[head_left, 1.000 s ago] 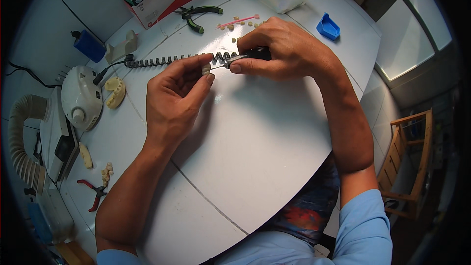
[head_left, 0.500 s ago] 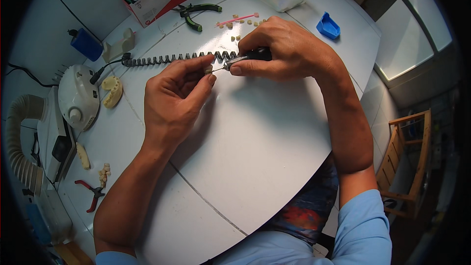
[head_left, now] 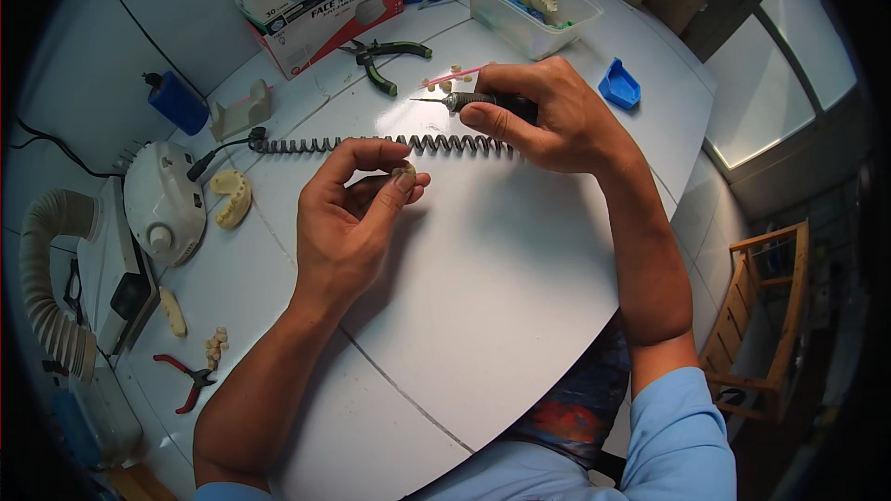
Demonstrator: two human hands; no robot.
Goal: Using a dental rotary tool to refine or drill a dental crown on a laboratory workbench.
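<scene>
My left hand [head_left: 348,213] pinches a small beige tooth-like piece [head_left: 406,172] between thumb and fingertips, over the white tiled table. My right hand [head_left: 561,121] grips a rotary handpiece [head_left: 461,101] with a black body. Its thin metal bur points left, apart from the tooth piece and a little beyond it. A black coiled cord [head_left: 316,144] runs from the right hand's side toward a white control unit [head_left: 165,209] on the left. Behind the handpiece lie several small tooth pieces [head_left: 446,86] and a pink stick [head_left: 453,77].
Green-handled pliers [head_left: 379,60], mask boxes [head_left: 339,14] and a clear tub [head_left: 520,14] stand at the back; a blue tray [head_left: 619,85] lies far right. At left are a dental cast [head_left: 232,198], red-handled pliers [head_left: 192,380] and a ribbed hose [head_left: 56,269].
My right hand has drawn the handpiece up and away from the tooth piece, bur now apart from it. The left hand sits slightly lower and farther right, still pinching the piece. The view has shifted slightly.
</scene>
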